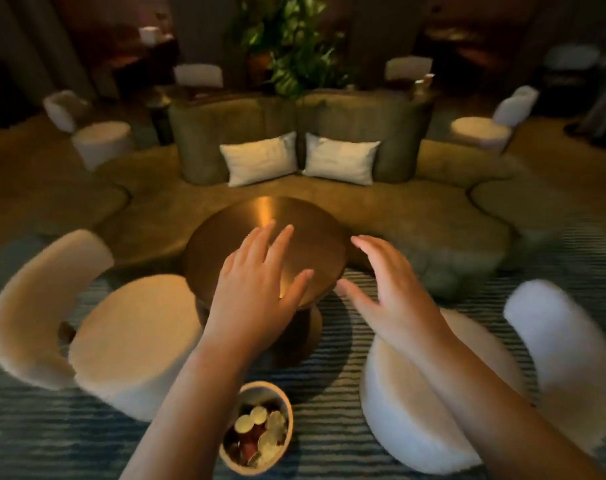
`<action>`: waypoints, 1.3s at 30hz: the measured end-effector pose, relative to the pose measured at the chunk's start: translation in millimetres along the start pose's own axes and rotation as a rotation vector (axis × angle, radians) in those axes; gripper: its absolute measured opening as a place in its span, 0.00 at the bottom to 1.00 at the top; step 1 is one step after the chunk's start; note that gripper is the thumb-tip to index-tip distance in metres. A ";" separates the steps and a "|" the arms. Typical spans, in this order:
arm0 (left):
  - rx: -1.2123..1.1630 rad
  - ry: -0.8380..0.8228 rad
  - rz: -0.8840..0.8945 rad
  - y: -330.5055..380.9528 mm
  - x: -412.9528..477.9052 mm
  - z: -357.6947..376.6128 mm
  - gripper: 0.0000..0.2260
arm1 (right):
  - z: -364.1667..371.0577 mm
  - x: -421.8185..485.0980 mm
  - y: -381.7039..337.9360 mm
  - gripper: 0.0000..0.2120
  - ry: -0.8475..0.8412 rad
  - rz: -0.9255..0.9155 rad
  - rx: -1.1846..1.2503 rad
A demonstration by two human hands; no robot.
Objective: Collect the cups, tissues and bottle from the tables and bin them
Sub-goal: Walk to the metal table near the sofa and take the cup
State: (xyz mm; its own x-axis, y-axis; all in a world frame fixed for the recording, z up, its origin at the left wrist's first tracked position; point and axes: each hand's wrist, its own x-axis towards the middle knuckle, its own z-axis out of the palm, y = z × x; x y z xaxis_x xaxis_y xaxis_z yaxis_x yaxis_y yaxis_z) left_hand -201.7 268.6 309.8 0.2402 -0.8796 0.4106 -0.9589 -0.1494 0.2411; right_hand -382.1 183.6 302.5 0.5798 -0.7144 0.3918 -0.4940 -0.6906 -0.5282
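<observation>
The left hand [256,282] and right hand [388,285] are spread flat, apart and holding nothing, over the round, shiny gold table [218,251]. The round white bin [264,385] sits on the stripy carpet [52,445] between fluffy white chairs [135,341], with cups [256,415] inside.

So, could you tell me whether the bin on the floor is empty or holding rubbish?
Holding rubbish. The bin stands open-topped on the carpet, with round pale lids and darker items visible inside it.
</observation>
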 end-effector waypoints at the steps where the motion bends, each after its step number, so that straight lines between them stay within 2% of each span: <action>1: -0.017 0.013 0.038 19.5 11.1 -5.5 0.30 | -21.5 -3.9 4.7 0.28 0.037 0.014 -0.021; 7: -0.150 -0.020 0.328 171.5 60.1 -11.2 0.28 | -160.5 -56.3 64.6 0.28 0.229 0.169 -0.098; 10: -0.283 -0.117 0.468 263.1 73.3 -3.4 0.26 | -233.9 -96.6 107.1 0.28 0.286 0.275 -0.175; 14: -0.514 -0.253 0.535 394.1 84.2 14.6 0.26 | -333.7 -161.0 161.8 0.28 0.399 0.378 -0.309; 20: -0.410 -0.104 0.616 572.5 74.2 64.2 0.30 | -461.9 -253.0 247.8 0.29 0.467 0.460 -0.399; 28: -0.417 -0.239 0.663 718.1 74.6 142.5 0.33 | -542.8 -315.5 364.8 0.26 0.520 0.502 -0.430; 39: -0.563 -0.202 0.702 875.8 202.4 278.6 0.26 | -630.9 -275.6 579.6 0.25 0.507 0.555 -0.409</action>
State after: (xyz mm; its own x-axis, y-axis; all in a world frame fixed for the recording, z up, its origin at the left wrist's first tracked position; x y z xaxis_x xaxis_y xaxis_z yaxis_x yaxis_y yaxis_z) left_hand -1035.0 -166.0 359.1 -0.4503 -0.7556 0.4758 -0.6475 0.6432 0.4087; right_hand -1237.0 -90.9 363.6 -0.1268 -0.8580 0.4978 -0.8721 -0.1427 -0.4681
